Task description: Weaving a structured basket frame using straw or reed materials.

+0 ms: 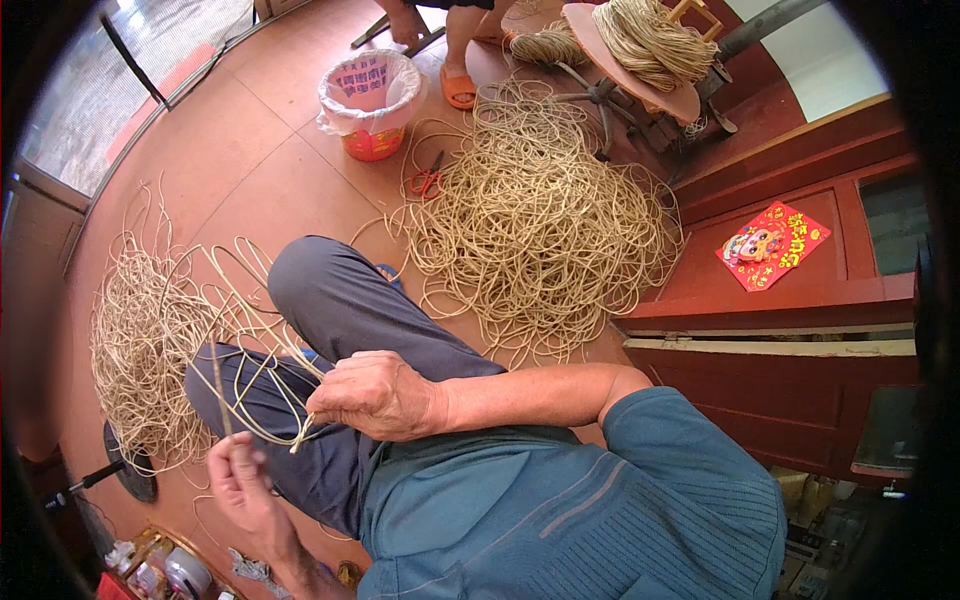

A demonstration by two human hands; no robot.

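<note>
Crossing the lap: tan cord, gathered just under the right fist, fanning in loose loops over the left thigh.
Right hand: closed tightly around the gathered cord, forearm laid across the body from the right.
Left hand: pinched narrow on a single strand; slightly blurred, so cannot tell exactly which fingers press.
Strand's long axis: runs from the left fingertips away from the body, leaning slightly left, passing left of the gathered cord.
Nearer hand: left for the strand, right for the gathered cord; right fist ahead and to the right of the left hand, well apart.
Trousers: dark grey, under the loops.
Left pile: tangled on the floor, beside the left leg.
Large heap: spread beyond the right knee, red-handled scissors at its left edge.
Farther out: lined bucket, a co-worker's orange sandal, coil on a round stand.
</note>
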